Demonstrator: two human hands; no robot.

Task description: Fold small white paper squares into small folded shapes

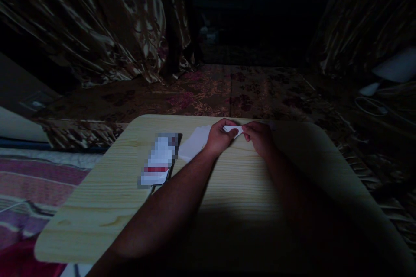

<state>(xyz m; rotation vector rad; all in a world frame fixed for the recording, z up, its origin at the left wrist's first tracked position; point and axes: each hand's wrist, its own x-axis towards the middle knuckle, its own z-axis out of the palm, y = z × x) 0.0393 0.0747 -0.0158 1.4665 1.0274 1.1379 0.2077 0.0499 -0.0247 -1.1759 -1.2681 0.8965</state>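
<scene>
A small folded piece of white paper point(234, 129) is held between both hands over the far part of the wooden table. My left hand point(222, 136) is closed on it, the thumb lying along its near side. My right hand point(258, 135) pinches its right-hand end with thumb and fingertips. Several white paper sheets point(195, 143) lie in a loose stack just left of my left hand, partly covered by it. Any finer folds in the held paper are too dim to make out.
A phone point(159, 158), its screen lit and blurred, lies on the wooden table point(97, 190) to the left. Patterned curtains point(136, 17) hang behind. A white lamp point(396, 65) and a cable point(370, 106) are at the far right. Striped bedding point(39, 181) borders the left side.
</scene>
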